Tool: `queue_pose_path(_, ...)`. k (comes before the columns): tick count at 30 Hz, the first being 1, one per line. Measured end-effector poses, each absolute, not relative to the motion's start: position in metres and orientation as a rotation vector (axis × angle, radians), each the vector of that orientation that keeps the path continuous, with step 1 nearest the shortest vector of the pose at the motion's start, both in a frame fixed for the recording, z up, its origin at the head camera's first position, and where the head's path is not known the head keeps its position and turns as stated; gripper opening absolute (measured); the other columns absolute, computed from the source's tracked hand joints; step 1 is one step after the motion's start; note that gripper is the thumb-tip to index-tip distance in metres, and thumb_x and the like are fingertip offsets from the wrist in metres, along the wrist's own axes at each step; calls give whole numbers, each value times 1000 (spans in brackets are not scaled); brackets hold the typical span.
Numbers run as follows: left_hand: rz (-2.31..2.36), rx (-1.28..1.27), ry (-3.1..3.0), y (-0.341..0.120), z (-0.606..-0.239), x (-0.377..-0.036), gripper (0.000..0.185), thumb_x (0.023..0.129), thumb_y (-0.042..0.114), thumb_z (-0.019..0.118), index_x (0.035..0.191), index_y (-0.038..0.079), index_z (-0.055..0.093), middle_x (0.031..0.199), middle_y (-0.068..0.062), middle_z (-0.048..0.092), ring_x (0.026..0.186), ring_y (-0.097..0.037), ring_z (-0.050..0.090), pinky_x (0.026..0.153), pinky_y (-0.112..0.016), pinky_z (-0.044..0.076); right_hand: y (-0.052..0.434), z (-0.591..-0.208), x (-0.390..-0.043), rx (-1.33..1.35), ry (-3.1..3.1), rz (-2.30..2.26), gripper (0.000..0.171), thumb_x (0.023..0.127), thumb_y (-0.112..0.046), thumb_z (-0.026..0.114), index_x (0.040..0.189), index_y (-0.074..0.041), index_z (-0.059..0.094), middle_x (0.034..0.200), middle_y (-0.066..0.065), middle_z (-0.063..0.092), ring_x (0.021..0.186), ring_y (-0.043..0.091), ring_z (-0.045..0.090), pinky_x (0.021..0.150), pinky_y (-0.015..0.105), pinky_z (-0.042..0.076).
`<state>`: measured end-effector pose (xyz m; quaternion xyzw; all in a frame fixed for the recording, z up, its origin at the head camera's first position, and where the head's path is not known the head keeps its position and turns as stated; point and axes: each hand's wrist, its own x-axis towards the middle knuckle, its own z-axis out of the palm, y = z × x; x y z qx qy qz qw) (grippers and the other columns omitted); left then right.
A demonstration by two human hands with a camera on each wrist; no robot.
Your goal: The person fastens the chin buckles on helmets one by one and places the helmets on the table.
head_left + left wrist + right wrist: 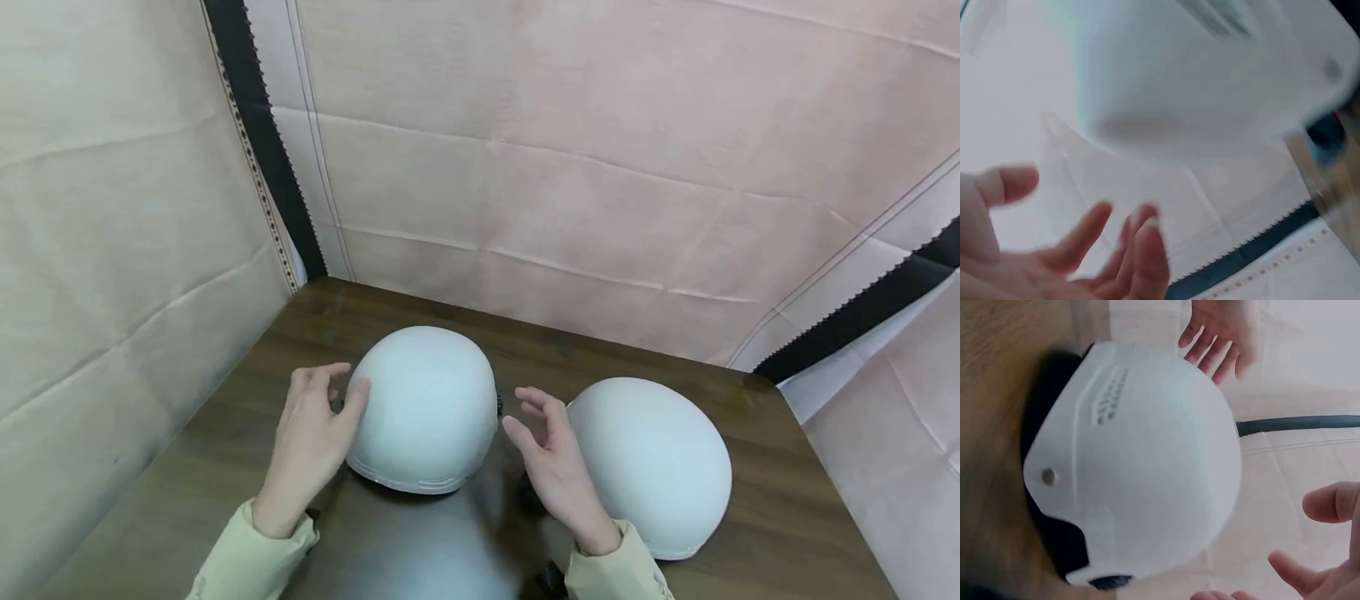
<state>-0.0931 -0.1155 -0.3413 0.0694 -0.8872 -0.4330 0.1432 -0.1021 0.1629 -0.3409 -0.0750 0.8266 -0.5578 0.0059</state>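
A white helmet (423, 408) sits on the table between my hands, dome up. In the right wrist view this helmet (1154, 456) shows a vent grille, a round rivet and a dark lining edge. My left hand (311, 429) is held at its left side with fingers spread and loosely bent. The left wrist view shows a gap between that hand (1085, 256) and the blurred white shell (1166, 81). To the helmet's right hovers my right hand (555, 458), thumb and fingers apart, holding nothing. Behind the right hand stands a second white helmet (656, 467).
The brown wooden table (780, 467) has its back edge against a pale fabric wall (562, 167). Fabric panels also rise at left and right, with black strips (262, 125) along the corners. A dark object (551, 579) lies beside the right sleeve.
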Motion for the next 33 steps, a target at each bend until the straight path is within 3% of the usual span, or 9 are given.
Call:
queue_pose_path(8,-1428,148,-2191,-69,-341,-67,21,95,20,52,110,10,63,101,3,53,85,-10,48,73,-30,40,197,-322,-84,-366,2664,-1763,39,94,-35,57,130,-24,46,137,-5,40,124,18,42,97,45,36)
queue_pose_path(17,-1445,55,-2287,-40,-358,-54,15,95,18,54,106,13,64,95,8,59,83,-6,53,73,-26,43,256,-296,-68,-275,2888,-1848,33,95,-16,57,128,-9,52,126,0,51,116,22,50,88,19,44)
queue_pose_path(25,-1407,-174,-2501,-28,-348,-70,15,94,19,56,106,16,64,93,10,58,83,-5,53,71,-31,46,313,-292,-74,63,3051,-1543,48,96,-34,53,136,-8,44,132,8,41,121,22,42,84,9,36)
queue_pose_path(28,-1410,-248,-2531,-12,-342,-73,14,92,17,58,104,19,64,93,12,58,82,-4,53,69,-29,46,332,-297,-76,148,3013,-1454,57,96,-40,51,140,-6,38,136,15,35,125,29,39,91,20,37)
queue_pose_path(33,-1431,-405,-2626,27,-335,-76,17,93,22,56,108,19,62,98,11,57,86,-4,52,74,-29,47,359,-303,-83,209,2959,-1356,68,96,-46,47,144,-2,27,142,23,24,130,39,28,98,55,30)
